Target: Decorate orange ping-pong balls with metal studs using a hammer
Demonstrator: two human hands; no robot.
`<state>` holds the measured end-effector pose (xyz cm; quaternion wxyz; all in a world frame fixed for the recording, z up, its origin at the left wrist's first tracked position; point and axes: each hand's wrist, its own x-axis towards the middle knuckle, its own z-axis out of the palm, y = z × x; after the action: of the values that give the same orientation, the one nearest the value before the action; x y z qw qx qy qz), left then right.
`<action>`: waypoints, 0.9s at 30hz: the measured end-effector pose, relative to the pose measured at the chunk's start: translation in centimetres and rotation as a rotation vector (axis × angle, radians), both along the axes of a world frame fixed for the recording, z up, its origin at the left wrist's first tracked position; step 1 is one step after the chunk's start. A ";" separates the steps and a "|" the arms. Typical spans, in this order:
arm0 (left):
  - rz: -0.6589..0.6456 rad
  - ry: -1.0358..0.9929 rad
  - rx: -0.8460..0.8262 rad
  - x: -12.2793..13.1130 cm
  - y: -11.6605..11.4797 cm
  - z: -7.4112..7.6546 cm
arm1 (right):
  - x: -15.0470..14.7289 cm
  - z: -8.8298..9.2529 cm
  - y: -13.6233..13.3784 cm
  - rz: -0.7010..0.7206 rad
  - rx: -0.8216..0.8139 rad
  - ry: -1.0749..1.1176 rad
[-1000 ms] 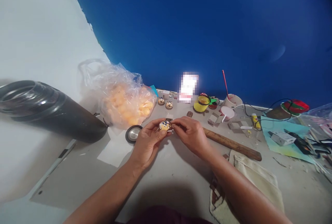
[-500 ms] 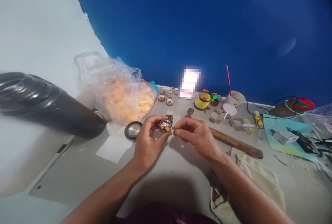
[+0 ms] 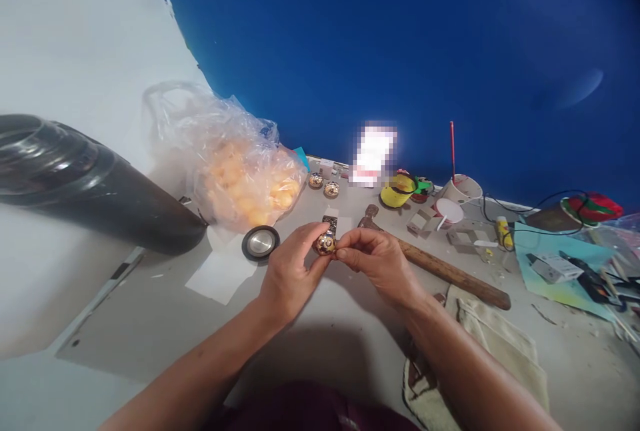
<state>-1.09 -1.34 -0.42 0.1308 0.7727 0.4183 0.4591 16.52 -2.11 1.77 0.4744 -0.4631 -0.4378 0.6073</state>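
My left hand (image 3: 293,271) grips a small shiny ball (image 3: 327,243), gold with dark and coloured patterning, between thumb and fingers. At the ball's right side, the thumb and forefinger of my right hand (image 3: 377,261) are pinched together, their tips touching or nearly touching it. Whatever sits in that pinch is too small to make out. Just beyond the ball lies a dark speckled strip (image 3: 330,222) on pale paper. Two similar patterned balls, a left one (image 3: 315,180) and a right one (image 3: 331,188), rest farther back on the table.
A hammer (image 3: 450,274) lies right of my hands, near a beige cloth (image 3: 500,331). Leftward are a round black lid (image 3: 261,242), a clear bag of orange things (image 3: 240,178) and a large dark bottle (image 3: 100,184). A yellow container (image 3: 397,192) and white cup (image 3: 463,188) stand behind.
The ball has turned in my left hand and shows a different part of its pattern. My right fingertips have come closer to it. The whole view has shifted slightly.
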 end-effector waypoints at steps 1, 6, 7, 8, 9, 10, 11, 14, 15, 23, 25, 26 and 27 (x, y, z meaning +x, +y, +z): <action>-0.004 0.000 0.021 0.0 0.0 0.0 | 0.0 0.0 0.0 -0.002 -0.003 0.005; -0.025 0.016 0.109 -0.1 0.1 0.0 | -0.1 -0.4 0.1 -0.015 -0.017 0.011; -0.022 0.022 0.111 -0.1 0.1 0.0 | -0.1 -0.5 0.1 -0.016 -0.018 0.010; -0.019 0.027 0.112 -0.1 0.1 -0.1 | -0.1 -0.5 0.1 -0.016 -0.021 0.009; -0.015 0.032 0.113 -0.1 0.1 -0.2 | -0.1 -0.6 0.1 -0.017 -0.023 0.008; -0.013 0.037 0.116 -0.1 0.1 -0.2 | -0.1 -0.7 0.1 -0.019 -0.026 0.006; -0.013 0.042 0.119 -0.1 0.1 -0.3 | -0.1 -0.8 0.0 -0.027 -0.027 0.001; -0.015 0.052 0.130 -0.2 0.2 -0.3 | -0.1 -0.8 0.0 -0.053 -0.019 -0.039; -0.015 0.054 0.135 -0.2 0.2 -0.3 | -0.2 -0.8 -0.1 -0.057 -0.015 -0.054; -0.007 0.069 0.165 -0.2 0.1 -0.4 | -0.6 0.1 -0.4 -0.054 0.000 -0.155; -0.004 0.072 0.173 -0.3 0.0 -0.3 | -0.8 0.4 -0.5 -0.063 0.009 -0.182; -0.004 0.077 0.172 -0.3 0.0 -0.3 | -0.9 0.5 -0.5 -0.070 0.012 -0.195; -0.005 0.083 0.170 -0.3 -0.1 -0.2 | -1.0 0.6 -0.6 -0.079 0.015 -0.208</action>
<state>-1.39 -1.40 -0.65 0.0485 0.8006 0.3809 0.4600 15.57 -2.67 2.41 0.4534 -0.5369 -0.4704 0.5336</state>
